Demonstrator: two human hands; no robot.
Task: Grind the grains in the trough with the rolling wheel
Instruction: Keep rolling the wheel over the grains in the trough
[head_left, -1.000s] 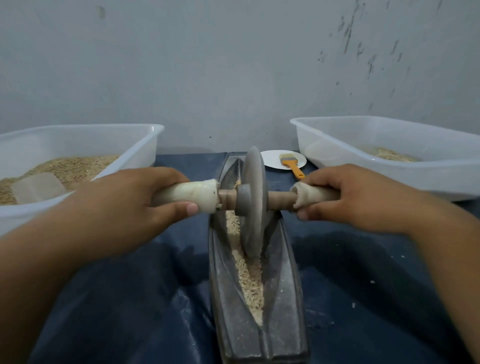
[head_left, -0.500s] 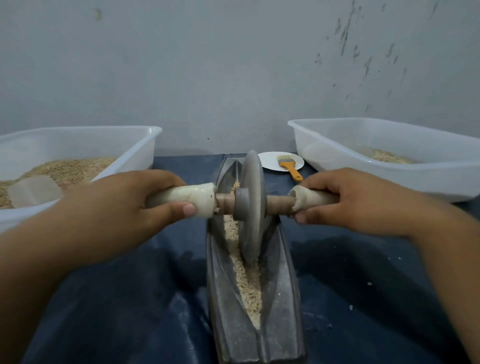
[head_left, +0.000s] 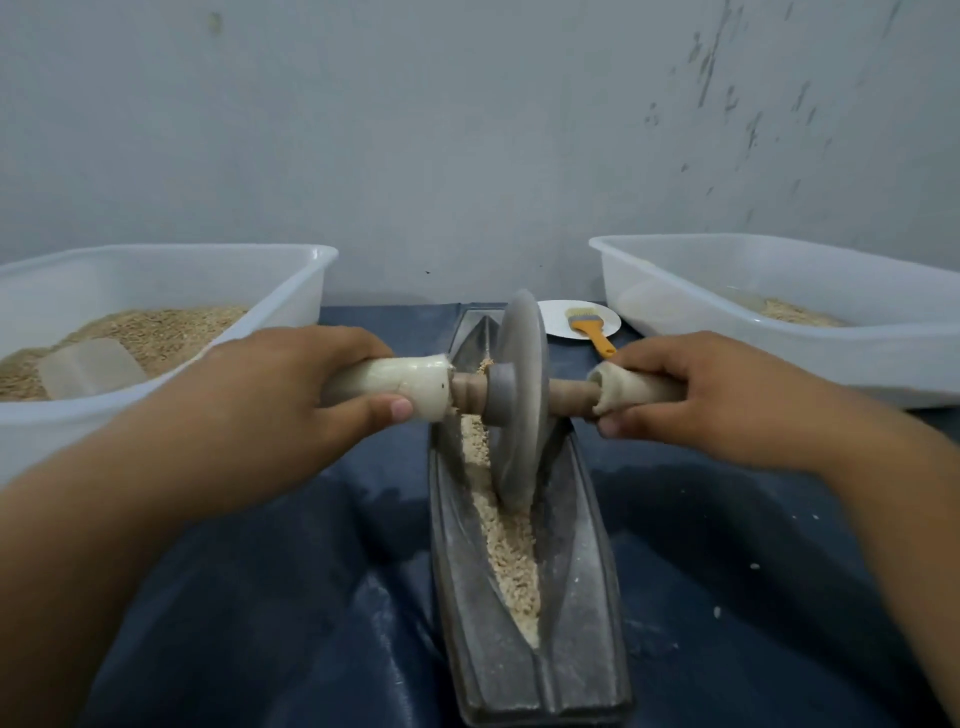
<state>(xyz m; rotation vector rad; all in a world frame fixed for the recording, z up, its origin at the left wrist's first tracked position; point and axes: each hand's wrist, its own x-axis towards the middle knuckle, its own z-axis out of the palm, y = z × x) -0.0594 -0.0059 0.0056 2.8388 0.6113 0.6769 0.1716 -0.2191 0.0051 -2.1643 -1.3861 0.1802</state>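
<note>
A long grey boat-shaped trough (head_left: 582, 597) lies lengthwise in front of me on a dark blue sheet. Pale crushed grains (head_left: 511, 566) fill its narrow groove. A grey disc, the rolling wheel (head_left: 519, 410), stands upright in the groove at the far half of the trough, on a wooden axle with cream-wrapped handles. My left hand (head_left: 275, 410) grips the left handle (head_left: 400, 387). My right hand (head_left: 727, 400) grips the right handle (head_left: 634, 389). The wheel hides the grains under it.
A white plastic tub (head_left: 291, 265) at the left holds grain and a clear scoop (head_left: 88, 366). Another tub (head_left: 779, 312) at the right holds a little grain. A small white plate (head_left: 558, 317) with an orange-handled brush (head_left: 592, 330) sits behind the trough. A grey wall stands close behind.
The wheel has rolled slightly away from me along the trough, both hands moving with it. Grips are unchanged.
</note>
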